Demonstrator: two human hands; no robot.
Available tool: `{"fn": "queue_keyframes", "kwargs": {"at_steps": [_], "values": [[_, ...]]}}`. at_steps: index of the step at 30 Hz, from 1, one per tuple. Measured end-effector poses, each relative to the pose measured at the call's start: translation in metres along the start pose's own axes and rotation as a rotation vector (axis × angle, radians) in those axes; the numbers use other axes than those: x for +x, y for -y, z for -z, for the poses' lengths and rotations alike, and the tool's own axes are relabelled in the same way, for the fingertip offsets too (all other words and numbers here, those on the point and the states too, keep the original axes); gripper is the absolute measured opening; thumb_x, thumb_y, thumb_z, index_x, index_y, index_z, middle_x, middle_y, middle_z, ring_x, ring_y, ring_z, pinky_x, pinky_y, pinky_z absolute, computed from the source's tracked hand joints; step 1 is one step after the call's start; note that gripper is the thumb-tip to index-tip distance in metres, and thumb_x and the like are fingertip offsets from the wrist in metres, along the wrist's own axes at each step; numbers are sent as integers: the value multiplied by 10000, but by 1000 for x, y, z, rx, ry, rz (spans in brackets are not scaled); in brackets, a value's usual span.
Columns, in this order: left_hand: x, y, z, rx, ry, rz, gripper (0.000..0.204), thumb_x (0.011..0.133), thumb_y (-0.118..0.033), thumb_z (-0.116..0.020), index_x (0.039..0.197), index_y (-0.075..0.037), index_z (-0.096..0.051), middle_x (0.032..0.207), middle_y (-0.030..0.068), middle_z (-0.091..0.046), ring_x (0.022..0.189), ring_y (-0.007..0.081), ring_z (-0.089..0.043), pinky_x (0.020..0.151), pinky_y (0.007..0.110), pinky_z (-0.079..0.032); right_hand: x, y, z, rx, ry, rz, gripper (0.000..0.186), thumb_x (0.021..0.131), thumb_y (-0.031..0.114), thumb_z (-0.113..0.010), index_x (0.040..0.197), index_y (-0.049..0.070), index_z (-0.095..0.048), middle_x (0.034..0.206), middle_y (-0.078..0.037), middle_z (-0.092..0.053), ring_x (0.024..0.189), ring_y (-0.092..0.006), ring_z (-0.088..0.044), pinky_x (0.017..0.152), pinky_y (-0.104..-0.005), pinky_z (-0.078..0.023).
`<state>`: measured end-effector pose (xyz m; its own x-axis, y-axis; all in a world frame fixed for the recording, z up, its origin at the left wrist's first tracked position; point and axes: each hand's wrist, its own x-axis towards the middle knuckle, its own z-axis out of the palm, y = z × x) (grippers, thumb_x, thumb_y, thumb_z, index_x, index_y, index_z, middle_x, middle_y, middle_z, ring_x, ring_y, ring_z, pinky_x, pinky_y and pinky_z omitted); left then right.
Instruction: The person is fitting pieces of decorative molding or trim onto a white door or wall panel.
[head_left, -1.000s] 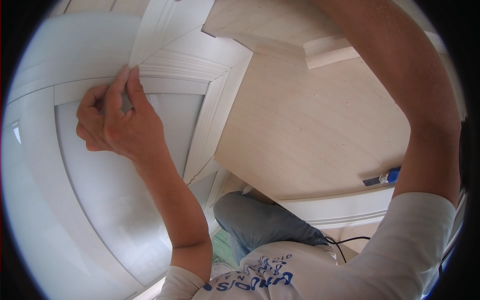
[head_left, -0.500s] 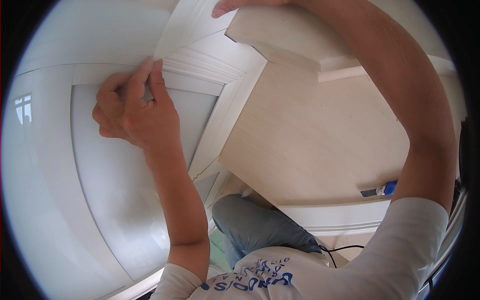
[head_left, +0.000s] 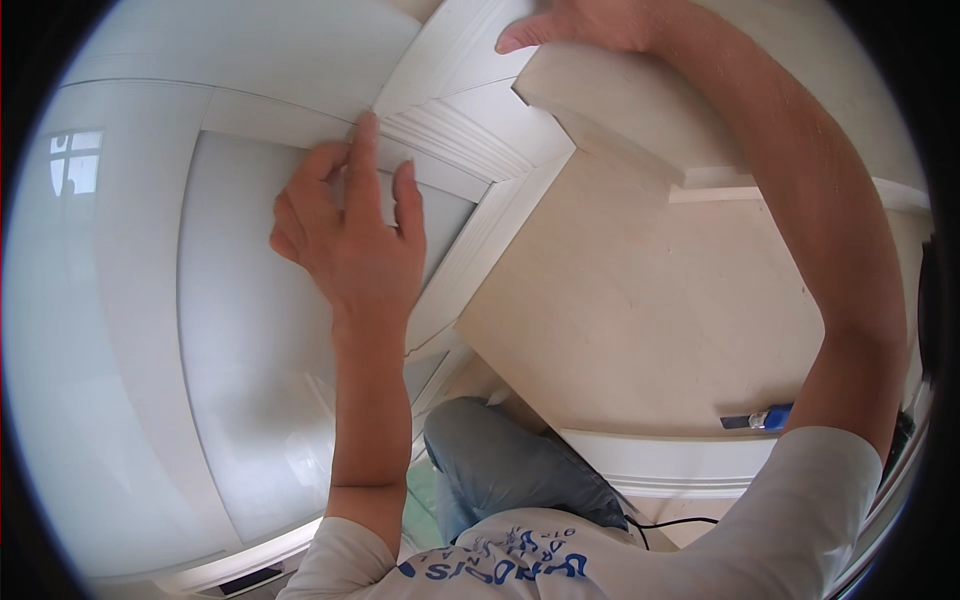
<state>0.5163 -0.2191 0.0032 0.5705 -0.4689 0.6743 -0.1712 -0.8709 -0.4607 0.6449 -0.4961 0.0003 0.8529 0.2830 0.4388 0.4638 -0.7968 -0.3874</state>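
Observation:
My left hand (head_left: 355, 225) is raised in front of a white panelled door (head_left: 260, 240). Its index finger points up, the tip touching the lower corner of a white trim board (head_left: 440, 55). The thumb stands apart from that finger, the other fingers are bent, and nothing shows between them. Higher up, my right hand (head_left: 605, 22) reaches over to the same board, its thumb stretched out along the edge. The top of the picture cuts off its other fingers. Grooved white moulding (head_left: 460, 140) runs just below the board and meets another length (head_left: 500, 225) at a corner.
A wide beige board (head_left: 610, 290) fills the right side. On it lies a flat-bladed tool with a blue handle (head_left: 775, 417). Along its near edge runs a white moulded strip (head_left: 650, 455). A black cable (head_left: 670, 522) loops beside my bent knee (head_left: 490, 455).
The left thumb has come away from the index finger, opening the pinch at the board's corner. The whole view has shifted, so the door and trim appear farther right. The right hand stays at the board.

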Motion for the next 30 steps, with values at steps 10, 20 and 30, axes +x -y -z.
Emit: {"fn": "queue_keyframes", "kwargs": {"at_steps": [10,20,30], "values": [[-20,-11,12,-63,224,-104,748,828,-318,-809,1498,-139,-530,1655,128,-340,1232,298,-493,952,483,-400,5,8,13,20,151,-53,1100,795,567,-821,1543,-72,-329,1573,-310,-380,1477,-430,-358,1227,-502,-313],[-16,-3,7,32,197,-155,677,820,-344,-817,1442,-179,-605,1637,-25,-407,1243,229,-454,997,406,-342,2,-6,-4,14,58,-7,1130,780,578,-828,1550,-76,-322,1571,-319,-390,1483,-432,-360,1240,-509,-287],[-14,4,8,115,219,-212,640,936,-375,-722,1524,-229,-516,1629,-18,-406,1236,243,-485,997,421,-381,-1,-7,-6,-17,12,31,1113,815,604,-787,1557,-78,-315,1578,-308,-394,1475,-423,-380,1236,-500,-305]]}}
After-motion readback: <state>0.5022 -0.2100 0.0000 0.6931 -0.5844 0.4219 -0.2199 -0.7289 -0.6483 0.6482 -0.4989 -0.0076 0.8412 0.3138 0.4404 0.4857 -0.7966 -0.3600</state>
